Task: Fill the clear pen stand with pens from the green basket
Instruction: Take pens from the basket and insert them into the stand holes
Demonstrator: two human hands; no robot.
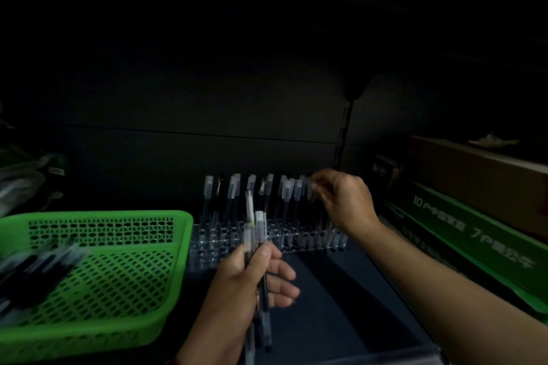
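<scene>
Reading from the near edge outward, I logged the left hand (252, 284) closest to the camera, its fingers and thumb wrapped round a bundle of pens (259, 241) held nearly upright, caps uppermost. To its left, the green basket (98, 214) sat on the table (332, 299), with loose pens (32, 270) blurred at its left side.

Just beyond the left hand stood the clear pen stand (207, 249), its long axis running left to right. Whether it touched the basket's right wall I could not tell. Standing pens (234, 190) occupied the rear rows, frosted caps up, and the front holes appeared vacant.

The right hand (344, 201) was farther out, at the stand's right end, pinching the cap of the end pen (310, 188).

In my judgement, the next insertion turned on one relation. The vacant holes lay directly ahead of and below the bundle, nearer the left hand, and each pen must go down vertically.

A green box (480, 234) lay at the far right.
</scene>
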